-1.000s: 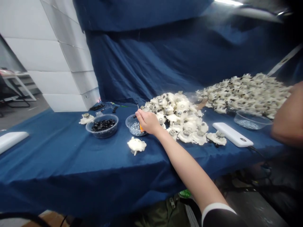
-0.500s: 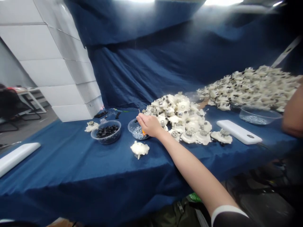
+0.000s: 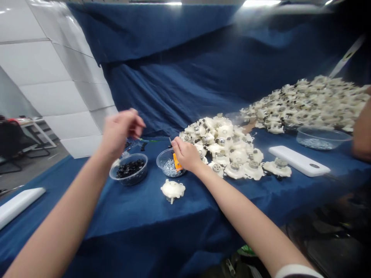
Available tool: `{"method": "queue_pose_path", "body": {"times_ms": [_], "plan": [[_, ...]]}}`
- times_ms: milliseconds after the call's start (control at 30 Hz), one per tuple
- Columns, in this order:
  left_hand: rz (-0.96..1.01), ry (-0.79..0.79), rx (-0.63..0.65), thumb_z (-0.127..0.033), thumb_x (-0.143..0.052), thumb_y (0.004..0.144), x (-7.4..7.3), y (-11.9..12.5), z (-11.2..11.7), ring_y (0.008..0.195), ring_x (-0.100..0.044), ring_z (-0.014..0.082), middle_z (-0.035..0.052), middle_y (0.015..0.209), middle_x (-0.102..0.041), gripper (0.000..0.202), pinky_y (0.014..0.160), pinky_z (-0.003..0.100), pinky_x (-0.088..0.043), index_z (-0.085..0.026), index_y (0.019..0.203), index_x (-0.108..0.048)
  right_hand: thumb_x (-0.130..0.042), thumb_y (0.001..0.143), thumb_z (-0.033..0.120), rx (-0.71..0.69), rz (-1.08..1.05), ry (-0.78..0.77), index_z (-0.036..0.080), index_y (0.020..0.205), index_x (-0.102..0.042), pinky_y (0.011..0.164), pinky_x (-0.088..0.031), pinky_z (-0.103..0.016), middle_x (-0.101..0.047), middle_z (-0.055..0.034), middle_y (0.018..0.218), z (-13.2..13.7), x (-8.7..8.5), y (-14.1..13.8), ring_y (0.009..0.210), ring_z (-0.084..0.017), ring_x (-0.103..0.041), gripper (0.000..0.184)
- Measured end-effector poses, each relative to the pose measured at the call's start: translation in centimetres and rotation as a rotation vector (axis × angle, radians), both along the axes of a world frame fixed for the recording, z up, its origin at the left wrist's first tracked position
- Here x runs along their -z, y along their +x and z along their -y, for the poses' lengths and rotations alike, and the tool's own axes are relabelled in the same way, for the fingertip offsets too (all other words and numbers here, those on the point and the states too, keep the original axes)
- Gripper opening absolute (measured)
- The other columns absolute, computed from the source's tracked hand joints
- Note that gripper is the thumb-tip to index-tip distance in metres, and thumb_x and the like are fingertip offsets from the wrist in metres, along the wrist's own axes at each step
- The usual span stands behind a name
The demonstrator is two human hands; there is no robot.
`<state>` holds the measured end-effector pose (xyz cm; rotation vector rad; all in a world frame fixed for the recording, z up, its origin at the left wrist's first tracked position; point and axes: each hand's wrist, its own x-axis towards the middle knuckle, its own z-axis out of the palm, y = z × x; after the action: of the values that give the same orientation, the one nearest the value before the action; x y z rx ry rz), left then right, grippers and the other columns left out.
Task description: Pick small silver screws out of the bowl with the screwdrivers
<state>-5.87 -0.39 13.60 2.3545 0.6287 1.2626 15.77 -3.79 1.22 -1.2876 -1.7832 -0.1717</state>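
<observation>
My right hand [image 3: 185, 154] is closed round a small orange-handled tool [image 3: 176, 162], held over the clear bowl of small silver screws [image 3: 168, 165]. My left hand [image 3: 121, 129] hovers in the air above the clear bowl of black parts [image 3: 130, 170], fingers curled together; I cannot make out anything in them. A single white plastic gear unit [image 3: 173, 190] lies on the blue cloth just in front of the screw bowl. A heap of the same white units [image 3: 223, 144] is piled right of my right hand.
A second, larger heap of white units [image 3: 307, 102] and another clear bowl [image 3: 321, 138] sit at the far right, beside another person's arm [image 3: 362, 135]. A white flat device [image 3: 298, 161] lies near them, another [image 3: 17, 202] at the left edge. Blue cloth [image 3: 179, 88] hangs behind.
My left arm has come into view from the lower left and risen above the bowl of black parts. My right hand stays at the screw bowl with the tool.
</observation>
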Motion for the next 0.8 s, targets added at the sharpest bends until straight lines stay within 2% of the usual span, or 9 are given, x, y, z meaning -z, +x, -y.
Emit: {"method": "queue_pose_path", "body": {"times_ms": [67,133,200,300,433,533,633,800], "plan": [[-0.032,-0.145,0.078,-0.048,-0.054,0.102,2.3,1.0,-1.1,0.058,-0.059,0.0082,0.0017,0.070,-0.066,0.040,0.053,0.020,-0.050,-0.013,0.092,-0.070,-0.023,0.111,0.044,-0.009,-0.057,0.005,0.022,0.095,-0.053,0.062,-0.030,-0.029,-0.064,-0.0015,0.075,-0.1,0.0,0.1,0.067,-0.018,-0.060,0.040],[-0.051,-0.224,0.148,-0.048,-0.066,0.095,4.8,2.1,-1.7,0.071,-0.066,0.0123,0.0056,0.087,-0.073,0.034,0.058,0.022,-0.054,-0.016,0.105,-0.072,-0.025,0.111,0.044,-0.043,-0.117,0.008,0.023,0.098,-0.052,0.064,-0.033,-0.028,-0.064,-0.0012,0.077,-0.1,0.0,0.3,0.069,-0.018,-0.061,0.037],[-0.017,-0.162,0.149,-0.045,-0.074,0.090,6.8,2.9,-1.8,0.083,-0.071,0.0153,0.0086,0.102,-0.076,0.040,0.066,0.024,-0.058,-0.018,0.118,-0.070,-0.027,0.110,0.044,-0.101,-0.156,0.000,0.023,0.101,-0.052,0.068,-0.037,-0.028,-0.065,-0.0014,0.081,-0.1,0.0,0.3,0.073,-0.019,-0.063,0.034],[-0.024,0.048,0.112,-0.042,-0.078,0.087,8.8,3.1,-1.6,0.088,-0.072,0.0167,0.0087,0.106,-0.077,0.040,0.072,0.025,-0.059,-0.019,0.119,-0.074,-0.029,0.110,0.044,-0.192,-0.173,-0.023,0.024,0.107,-0.052,0.073,-0.041,-0.029,-0.068,-0.0026,0.089,-0.1,0.1,0.4,0.081,-0.020,-0.065,0.031],[-0.043,0.318,0.079,-0.035,-0.073,0.092,9.8,2.8,-1.5,0.082,-0.072,0.0154,0.0070,0.100,-0.079,0.032,0.075,0.027,-0.059,-0.021,0.120,-0.075,-0.032,0.109,0.044,-0.284,-0.200,-0.047,0.024,0.110,-0.052,0.076,-0.043,-0.030,-0.068,-0.0038,0.095,-0.2,0.3,0.5,0.086,-0.020,-0.065,0.029],[-0.011,0.452,0.037,-0.030,-0.068,0.096,10.3,2.7,-1.4,0.088,-0.074,0.0168,0.0067,0.102,-0.079,0.023,0.082,0.030,-0.059,-0.022,0.116,-0.076,-0.031,0.109,0.047,-0.303,-0.192,-0.058,0.024,0.098,-0.050,0.072,-0.042,-0.030,-0.064,-0.0022,0.086,-0.2,0.4,0.5,0.078,-0.019,-0.062,0.032],[0.002,0.522,0.003,-0.028,-0.066,0.097,10.6,2.8,-1.3,0.091,-0.074,0.0174,0.0063,0.100,-0.079,0.021,0.085,0.031,-0.059,-0.022,0.114,-0.076,-0.028,0.109,0.049,-0.266,-0.161,-0.060,0.025,0.089,-0.046,0.068,-0.040,-0.030,-0.058,-0.0004,0.076,-0.1,0.5,0.5,0.070,-0.018,-0.057,0.036],[-0.037,0.554,-0.044,-0.031,-0.064,0.098,10.7,3.0,-0.7,0.095,-0.071,0.0184,0.0075,0.102,-0.077,0.022,0.087,0.032,-0.057,-0.019,0.115,-0.072,-0.025,0.110,0.048,-0.208,-0.089,-0.049,0.025,0.088,-0.045,0.065,-0.037,-0.030,-0.057,-0.0012,0.074,-0.1,0.6,0.3,0.068,-0.019,-0.057,0.037]]}}
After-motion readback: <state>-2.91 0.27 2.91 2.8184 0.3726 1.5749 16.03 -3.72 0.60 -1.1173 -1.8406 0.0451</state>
